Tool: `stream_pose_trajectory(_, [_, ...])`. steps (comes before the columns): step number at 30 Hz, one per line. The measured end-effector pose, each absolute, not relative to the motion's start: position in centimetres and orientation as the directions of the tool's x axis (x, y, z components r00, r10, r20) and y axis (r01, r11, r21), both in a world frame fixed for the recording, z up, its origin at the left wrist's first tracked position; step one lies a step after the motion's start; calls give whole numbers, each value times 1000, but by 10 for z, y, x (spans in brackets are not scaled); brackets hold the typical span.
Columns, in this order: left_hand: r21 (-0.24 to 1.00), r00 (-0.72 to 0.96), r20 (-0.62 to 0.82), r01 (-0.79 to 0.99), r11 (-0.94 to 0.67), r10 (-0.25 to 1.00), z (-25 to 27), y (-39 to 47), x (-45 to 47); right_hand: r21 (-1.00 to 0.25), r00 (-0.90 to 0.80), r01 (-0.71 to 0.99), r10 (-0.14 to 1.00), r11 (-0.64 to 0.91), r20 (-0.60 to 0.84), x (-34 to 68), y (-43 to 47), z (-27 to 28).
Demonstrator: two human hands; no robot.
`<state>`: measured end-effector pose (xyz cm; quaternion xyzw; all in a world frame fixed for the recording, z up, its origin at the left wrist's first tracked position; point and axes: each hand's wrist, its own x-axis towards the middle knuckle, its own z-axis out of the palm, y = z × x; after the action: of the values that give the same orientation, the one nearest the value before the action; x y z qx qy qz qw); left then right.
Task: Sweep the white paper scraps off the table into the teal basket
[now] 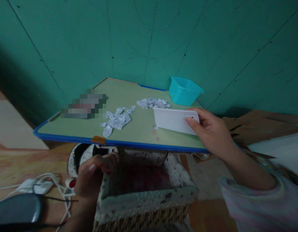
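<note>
Green wall [78, 38], thin white board [172, 120] (round-cornered, dark-dotted), right fingers [193, 124] pinching it, left fingers [110, 160] clasping basket [149, 200]

Free lane on table [141, 133] between left scraps [118, 120] and white slab [173, 120]; far scraps [153, 103] block back end.

No readable text; no legible numbers

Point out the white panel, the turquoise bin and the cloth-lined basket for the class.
White panel [173, 121]: head view, middle of its flat face.
Turquoise bin [183, 96]: head view, its front wall.
Cloth-lined basket [149, 197]: head view, its near rim.
</note>
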<state>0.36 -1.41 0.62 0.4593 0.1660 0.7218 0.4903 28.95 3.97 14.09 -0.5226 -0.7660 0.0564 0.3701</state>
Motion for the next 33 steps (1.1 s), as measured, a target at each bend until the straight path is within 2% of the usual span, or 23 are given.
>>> stream_pose_trajectory(14, [663,-77,500,-607,-438,863,-4,-14,3,-442,-151,788,831,428,535,294,39,136])
stream_pose_trajectory(19, [683,-51,506,-586,-436,861,-3,-13,1,-473,-108,770,818,429,565,298,44,131])
stream_pose_trajectory(23, [672,-60,525,-583,-457,849,4,-12,4,-491,-114,765,839,415,532,302,36,133])
stream_pose_trajectory(27, [668,-37,549,-580,-465,835,5,-12,4,-563,-74,724,857,398,510,311,29,136])
stream_pose_trajectory(33, [678,-34,543,-572,-462,839,1,-11,2,-679,86,643,847,354,524,323,41,119])
